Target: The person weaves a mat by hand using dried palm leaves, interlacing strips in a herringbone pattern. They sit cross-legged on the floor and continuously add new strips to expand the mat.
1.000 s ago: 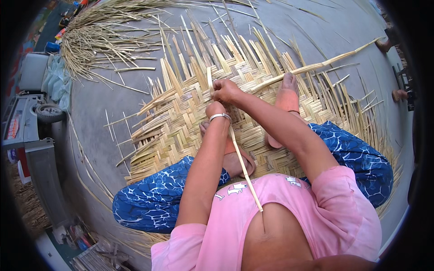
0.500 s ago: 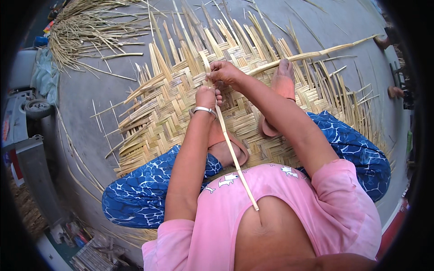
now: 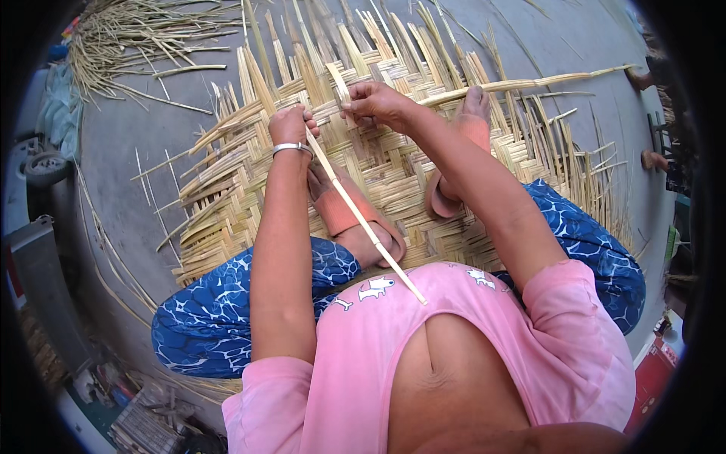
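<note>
My left hand (image 3: 293, 123), with a bangle at its wrist, is closed around a long, pale split reed (image 3: 357, 206). The reed slants from that fist down over my foot, its free end near my shirt's hem. To its right, my right hand (image 3: 380, 104) pinches a short, flat reed strip (image 3: 339, 85) that stands up from the weave. Beneath both hands spreads a partly woven reed mat (image 3: 234, 234) in a herringbone pattern, with loose strip ends fanning along its far and side edges. My palm hides the part of the reed inside my left fist.
My sandalled feet (image 3: 361, 219) stand on the mat. One long reed (image 3: 544, 80) lies across its far right side. At the far left is a heap of thin reeds (image 3: 113, 53), and a small wheel (image 3: 47, 168) stands at the left edge. Another person's foot (image 3: 641, 78) shows far right.
My left hand has moved left, away from my right hand, carrying the long reed, which now slants more. My right hand stays at the strip. The whole view has shifted slightly.
</note>
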A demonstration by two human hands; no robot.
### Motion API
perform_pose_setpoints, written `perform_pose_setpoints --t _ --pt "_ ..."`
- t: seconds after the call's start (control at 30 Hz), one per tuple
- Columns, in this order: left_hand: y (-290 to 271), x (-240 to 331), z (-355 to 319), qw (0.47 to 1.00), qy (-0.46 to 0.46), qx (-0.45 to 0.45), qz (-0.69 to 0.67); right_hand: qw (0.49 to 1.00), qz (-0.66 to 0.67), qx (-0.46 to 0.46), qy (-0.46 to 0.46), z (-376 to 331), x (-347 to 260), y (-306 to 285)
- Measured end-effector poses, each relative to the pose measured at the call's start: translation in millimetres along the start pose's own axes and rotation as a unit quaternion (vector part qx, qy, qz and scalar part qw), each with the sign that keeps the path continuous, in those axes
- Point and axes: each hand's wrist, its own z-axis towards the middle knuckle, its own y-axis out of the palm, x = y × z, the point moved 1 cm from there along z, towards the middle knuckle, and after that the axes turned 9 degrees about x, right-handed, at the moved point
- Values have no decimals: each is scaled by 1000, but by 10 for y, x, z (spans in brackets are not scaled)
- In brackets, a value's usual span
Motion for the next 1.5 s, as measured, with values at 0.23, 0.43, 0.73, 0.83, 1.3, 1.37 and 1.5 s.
perform_pose_setpoints --t 0.23,0.43,0.73,0.83,1.3,1.37,1.5 --pt "62 -187 192 963 131 12 237 978 -210 -4 9 143 -158 -40" --pt "23 -321 307 908 209 41 361 952 -304 0 29 163 -185 -7" --pt "23 -277 217 929 170 38 327 938 -297 2 -177 252 -88 49" --pt "61 -235 163 927 166 46 333 966 -236 -11 -102 131 -139 29" --pt "79 -250 163 918 174 51 352 940 -286 66 -175 373 -68 -61" --pt "71 -244 158 917 171 54 357 947 -270 47 -167 396 -25 -74" --pt "84 -252 171 911 173 64 369 934 -307 46 -175 380 65 -73"
